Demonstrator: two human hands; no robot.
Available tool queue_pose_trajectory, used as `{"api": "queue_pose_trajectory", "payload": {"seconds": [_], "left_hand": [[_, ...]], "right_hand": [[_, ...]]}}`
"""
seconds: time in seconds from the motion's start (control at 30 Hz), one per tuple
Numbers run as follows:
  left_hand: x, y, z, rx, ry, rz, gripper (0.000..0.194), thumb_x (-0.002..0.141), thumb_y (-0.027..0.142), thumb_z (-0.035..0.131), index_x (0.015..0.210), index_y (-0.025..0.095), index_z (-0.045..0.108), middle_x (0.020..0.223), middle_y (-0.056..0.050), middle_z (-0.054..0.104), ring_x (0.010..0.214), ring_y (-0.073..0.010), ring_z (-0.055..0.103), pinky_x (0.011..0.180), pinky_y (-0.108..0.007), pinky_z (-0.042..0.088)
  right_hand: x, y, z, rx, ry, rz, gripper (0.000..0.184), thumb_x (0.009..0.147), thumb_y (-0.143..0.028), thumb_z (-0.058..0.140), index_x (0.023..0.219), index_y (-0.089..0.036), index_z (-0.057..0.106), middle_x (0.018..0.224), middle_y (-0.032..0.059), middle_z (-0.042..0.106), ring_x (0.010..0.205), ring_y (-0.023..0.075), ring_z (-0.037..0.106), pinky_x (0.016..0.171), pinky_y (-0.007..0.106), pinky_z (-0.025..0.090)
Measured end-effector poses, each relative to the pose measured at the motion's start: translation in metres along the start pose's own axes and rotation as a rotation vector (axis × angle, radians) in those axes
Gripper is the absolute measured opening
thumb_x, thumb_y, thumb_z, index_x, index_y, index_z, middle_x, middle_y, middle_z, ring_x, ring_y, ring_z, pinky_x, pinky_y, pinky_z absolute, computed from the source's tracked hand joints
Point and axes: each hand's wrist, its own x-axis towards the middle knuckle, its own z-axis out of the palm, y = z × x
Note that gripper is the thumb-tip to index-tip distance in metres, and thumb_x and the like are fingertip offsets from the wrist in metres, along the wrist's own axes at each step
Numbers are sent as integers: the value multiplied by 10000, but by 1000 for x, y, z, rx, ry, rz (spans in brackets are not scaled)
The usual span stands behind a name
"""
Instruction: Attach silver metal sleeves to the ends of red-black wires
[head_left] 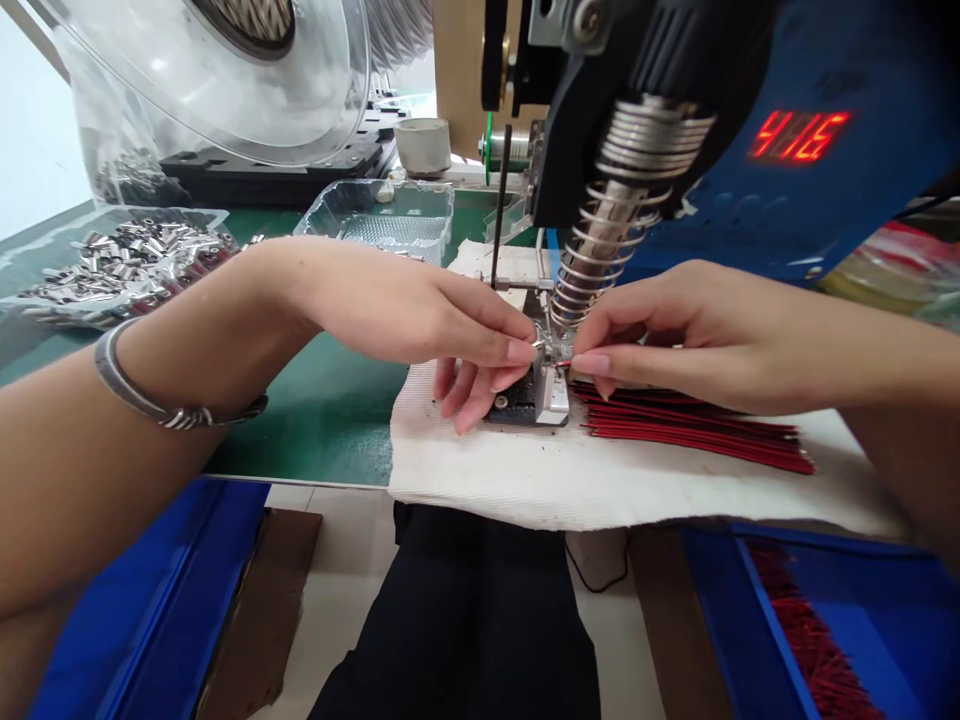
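My left hand (pixel 405 315) reaches in from the left, thumb and forefinger pinched on a small silver metal part (pixel 538 345) at the edge of a little metal fixture (pixel 553 402). Its other fingers hang loosely beside the fixture. From the right, my right hand (pixel 675 335) pinches a red wire (pixel 565 364), whose end points into the fixture. A soldering iron with a coil spring (pixel 600 245) slants down just above both fingertips. Where the wire meets the metal part is too small to make out. Below my right hand lies a bundle of red and black wires (pixel 697 432).
A bag of small metal parts (pixel 124 262) lies at the left, near a clear plastic tray (pixel 390 222). A large clear reel (pixel 225 90) stands behind. The blue machine (pixel 810 225) with a red display fills the right back. White cloth (pixel 480 480) covers the table's front.
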Motion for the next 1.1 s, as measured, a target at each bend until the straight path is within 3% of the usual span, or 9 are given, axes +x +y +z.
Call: {"api": "queue_pose_trajectory", "payload": {"seconds": [0.13,0.4,0.57,0.87,1.1], "left_hand": [[-1,0,1,-21,10,-5,458,1145,316,328,904,120,666,826,1,772,832,-104,701,852,-148,545],[4,-5,-1,-43,5,13,450,1124,355,396,836,167,686,805,-26,774,813,-164,730,843,-218,590],[4,-6,-3,-48,-8,19,441,1138,355,380,835,177,646,807,-29,782,809,-165,728,817,-208,588],[5,-5,-1,-34,17,-4,429,1113,359,377,817,179,629,766,-20,755,795,-168,727,793,-213,593],[4,-5,0,-30,31,3,385,1113,367,392,776,210,493,751,0,740,784,-160,730,797,-213,597]], "right_hand": [[1,0,0,-9,6,-12,313,1049,-478,644,917,-207,728,718,-29,653,607,103,511,585,278,398],[2,-3,3,38,29,33,347,1049,-507,622,955,-189,721,673,-24,636,570,108,496,580,284,407],[1,-3,4,72,60,13,311,1043,-489,651,1031,-181,693,723,-16,710,563,105,534,560,279,413],[1,-4,5,35,50,37,322,1047,-499,635,1009,-194,727,704,-12,679,568,111,523,557,284,389],[2,-2,5,26,48,20,338,1047,-510,632,992,-192,730,693,-16,658,564,109,498,560,287,381]]}}
